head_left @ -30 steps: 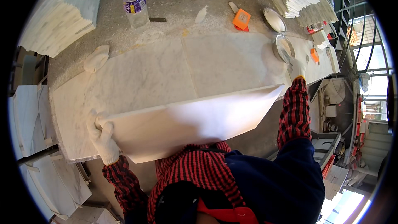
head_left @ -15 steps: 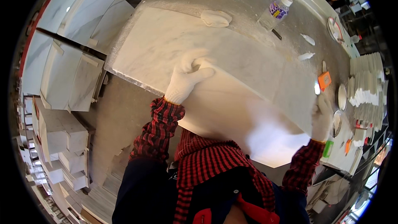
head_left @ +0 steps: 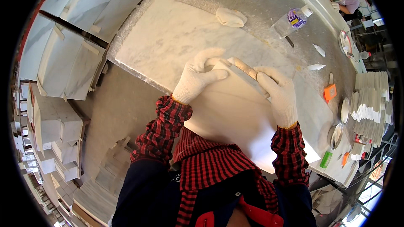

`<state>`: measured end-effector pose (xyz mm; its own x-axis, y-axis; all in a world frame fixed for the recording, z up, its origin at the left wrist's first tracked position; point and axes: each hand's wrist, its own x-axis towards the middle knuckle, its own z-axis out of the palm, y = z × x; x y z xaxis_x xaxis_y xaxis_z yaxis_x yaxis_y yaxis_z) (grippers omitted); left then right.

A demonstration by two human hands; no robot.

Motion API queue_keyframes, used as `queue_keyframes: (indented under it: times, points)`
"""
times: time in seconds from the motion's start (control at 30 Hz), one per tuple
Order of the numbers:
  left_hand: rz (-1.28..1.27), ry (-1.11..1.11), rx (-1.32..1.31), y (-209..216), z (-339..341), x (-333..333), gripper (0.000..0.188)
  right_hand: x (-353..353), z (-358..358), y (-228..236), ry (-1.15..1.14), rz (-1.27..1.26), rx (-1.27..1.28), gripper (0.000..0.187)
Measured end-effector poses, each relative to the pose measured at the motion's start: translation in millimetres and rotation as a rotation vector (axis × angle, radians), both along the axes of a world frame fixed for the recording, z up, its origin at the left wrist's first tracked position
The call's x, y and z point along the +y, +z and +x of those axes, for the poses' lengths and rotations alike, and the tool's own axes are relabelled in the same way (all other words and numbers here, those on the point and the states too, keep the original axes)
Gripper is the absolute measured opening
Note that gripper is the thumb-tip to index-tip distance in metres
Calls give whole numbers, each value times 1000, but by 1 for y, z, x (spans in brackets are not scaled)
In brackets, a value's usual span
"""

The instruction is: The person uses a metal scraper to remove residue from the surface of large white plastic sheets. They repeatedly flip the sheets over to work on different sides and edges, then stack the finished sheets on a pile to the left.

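Note:
A pale marble tile [head_left: 223,105] stands tilted against my front, its upper edge running from my left hand down to the right. My left hand [head_left: 194,77], in a white knit glove, is closed around that edge near its upper left corner. In my right hand [head_left: 278,94], also gloved, is a short tan bar [head_left: 245,68], which lies along the tile's edge. Its left tip is close to my left fingers. Beneath spreads a larger marble slab [head_left: 164,33], lying flat on the table. The bar's exact kind cannot be made out.
Beyond the slab lie a folded white cloth [head_left: 231,17], a clear bottle [head_left: 290,21], small white squeeze bottles [head_left: 318,50] and an orange box [head_left: 330,92]. Round dishes [head_left: 335,136] and stacked tiles [head_left: 370,101] stand right. Marble-clad blocks [head_left: 54,59] stand left. Another person [head_left: 345,2] is at the far right.
My right hand has moved left along the tile's edge from its far right end, bringing the tan bar close to my left hand. My left hand keeps its grip; the view has shifted slightly.

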<state>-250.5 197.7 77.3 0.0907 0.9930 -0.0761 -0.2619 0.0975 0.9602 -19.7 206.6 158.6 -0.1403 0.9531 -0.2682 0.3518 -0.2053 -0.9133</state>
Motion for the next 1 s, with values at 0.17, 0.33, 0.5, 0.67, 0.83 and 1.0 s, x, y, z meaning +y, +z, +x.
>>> queue_keyframes:
  times: [0.17,0.33,0.5,0.67,0.83,1.0]
  points:
    - [3,23,108,-2,-1,1,59,-2,-1,-7,24,88,-38,27]
    - [3,6,26,1,-1,1,56,-3,-3,-10,34,161,-108,24]
    - [44,-9,25,-2,-2,2,57,-5,-1,-16,44,245,-123,22]
    - [22,4,59,1,-3,1,56,-6,-4,-12,16,189,-102,21]
    - [-8,21,57,-1,-2,0,56,-4,-9,-12,35,228,-106,21]
    - [-15,28,50,-1,-2,-1,56,-4,-14,-14,45,280,-90,21]
